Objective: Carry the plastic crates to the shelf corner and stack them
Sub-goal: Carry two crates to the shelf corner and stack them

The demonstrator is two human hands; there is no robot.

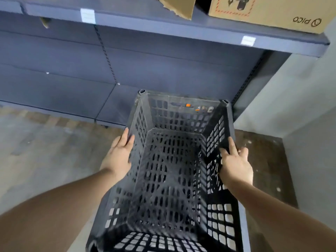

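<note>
A black plastic crate with perforated, lattice walls sits between the two hands, its open top facing the camera and its far end close to the corner where the blue metal shelf unit meets the grey wall. Whether the crate rests on the floor or on another crate cannot be told.

The left hand lies flat against the outside of the crate's left wall near the rim; its fingers are straight and held together, pointing toward the shelf, pressing the wall rather than curling round it. The right hand rests on the right rim: its fingers are slightly spread, lying along and over the top edge, with the thumb on the inner side of the wall, a loose hold on the rim.

Beyond the fingertips, at the crate's far wall, small orange marks show. Above and past both hands, on the shelf board, stands a cardboard box printed "PICO", with a torn cardboard flap to its left. White label tags sit on the shelf edge. The concrete floor spreads left of the left hand.
</note>
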